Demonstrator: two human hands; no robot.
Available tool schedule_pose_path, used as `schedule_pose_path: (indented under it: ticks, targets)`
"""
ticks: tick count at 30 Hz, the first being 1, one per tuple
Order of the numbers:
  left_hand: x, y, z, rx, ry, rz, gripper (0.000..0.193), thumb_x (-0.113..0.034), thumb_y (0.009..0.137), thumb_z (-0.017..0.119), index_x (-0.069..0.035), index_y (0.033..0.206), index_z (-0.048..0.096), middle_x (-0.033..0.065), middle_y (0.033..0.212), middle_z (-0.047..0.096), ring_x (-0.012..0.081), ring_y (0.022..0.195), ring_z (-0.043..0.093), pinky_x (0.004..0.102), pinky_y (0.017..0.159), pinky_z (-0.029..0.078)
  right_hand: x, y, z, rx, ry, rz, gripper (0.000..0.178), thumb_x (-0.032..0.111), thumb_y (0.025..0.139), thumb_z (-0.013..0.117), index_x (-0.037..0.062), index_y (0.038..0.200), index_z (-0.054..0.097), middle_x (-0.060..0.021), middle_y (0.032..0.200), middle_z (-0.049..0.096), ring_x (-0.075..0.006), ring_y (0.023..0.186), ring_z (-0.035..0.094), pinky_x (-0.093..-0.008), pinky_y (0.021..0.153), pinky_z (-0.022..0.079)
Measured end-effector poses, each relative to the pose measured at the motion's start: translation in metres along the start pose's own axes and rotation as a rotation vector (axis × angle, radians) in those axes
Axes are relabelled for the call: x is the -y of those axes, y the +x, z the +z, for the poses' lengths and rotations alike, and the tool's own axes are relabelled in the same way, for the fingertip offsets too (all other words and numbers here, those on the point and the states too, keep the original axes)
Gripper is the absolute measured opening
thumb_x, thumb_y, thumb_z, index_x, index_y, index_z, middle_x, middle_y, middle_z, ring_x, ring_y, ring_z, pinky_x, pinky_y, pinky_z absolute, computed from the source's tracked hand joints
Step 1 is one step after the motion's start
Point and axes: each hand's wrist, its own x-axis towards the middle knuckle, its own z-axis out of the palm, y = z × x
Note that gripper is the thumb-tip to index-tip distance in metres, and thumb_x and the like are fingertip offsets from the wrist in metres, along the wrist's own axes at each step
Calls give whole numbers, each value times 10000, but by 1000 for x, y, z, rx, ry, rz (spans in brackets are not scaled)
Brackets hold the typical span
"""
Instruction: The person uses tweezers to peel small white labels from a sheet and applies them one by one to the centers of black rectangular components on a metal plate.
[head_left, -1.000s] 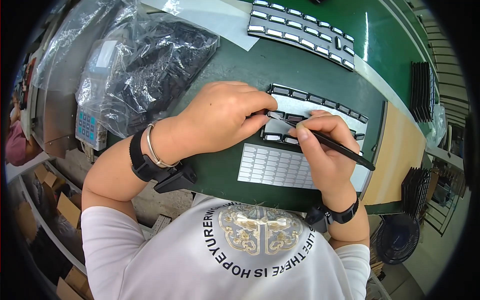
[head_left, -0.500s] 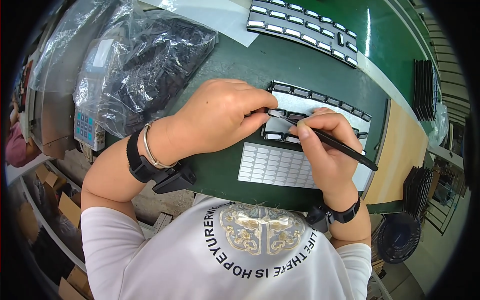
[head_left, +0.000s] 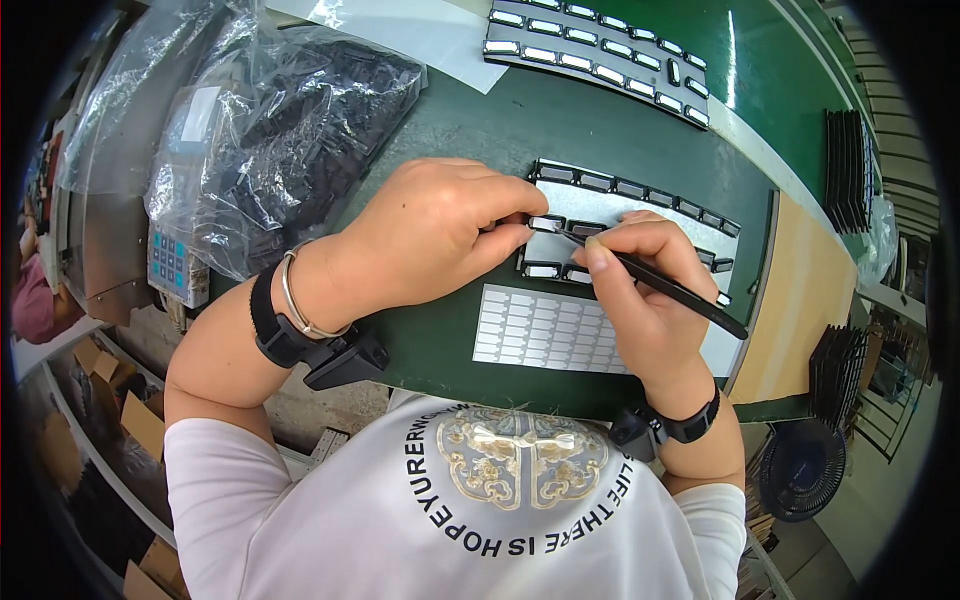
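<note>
A silvery plate [head_left: 640,218] on the green table carries rows of small black rectangular parts with pale or grey faces. At the left end of its middle row is a black-rimmed part with a white face [head_left: 544,224]. The thumb and index finger of my left hand [head_left: 435,225] pinch that part's left end. My right hand [head_left: 655,295] grips black tweezers [head_left: 692,302] like a pen, their tip at the part's white face. Right-hand fingers hide some parts behind them. Close below the plate lies a sheet of silver-white labels [head_left: 540,330], partly covered by my right hand.
A clear plastic bag [head_left: 320,130] full of black pieces lies at the left, over a device with a keypad [head_left: 175,262]. Another plate of parts [head_left: 600,62] sits at the far side. A wooden board [head_left: 800,300] and stacked black trays [head_left: 848,170] are at the right.
The whole view has shifted slightly. Both hands keep nearly the same pose, with the tweezers' tip still at the same part and the left fingers still at its end.
</note>
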Motion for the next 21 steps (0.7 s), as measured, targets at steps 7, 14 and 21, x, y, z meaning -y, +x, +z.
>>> schedule_pose_path:
  ticks: [7, 14, 21]
  targets:
    - [1, 1, 0, -4, -3, 2, 191, -30, 779, 738, -41, 964, 691, 80, 745, 668, 244, 688, 655, 339, 615, 505, -2, 1, 0, 5, -32, -24, 62, -7, 870, 671, -12, 902, 618, -64, 832, 687, -134, 784, 529, -287, 769, 452]
    - [0, 1, -1, 19, -3, -9, 197, -27, 781, 736, -31, 973, 693, 88, 760, 679, 234, 699, 662, 328, 626, 511, -4, -1, 0, 17, -56, -4, 91, -29, 860, 670, -23, 921, 603, -74, 850, 674, -118, 777, 552, -259, 745, 461]
    - [-2, 0, 3, 8, -63, -60, 145, -100, 807, 711, -66, 942, 671, 77, 763, 670, 278, 706, 652, 376, 622, 514, 6, -2, -8, -96, 84, 29, 127, 11, 802, 740, 11, 874, 635, -60, 798, 639, -140, 765, 597, -311, 770, 506]
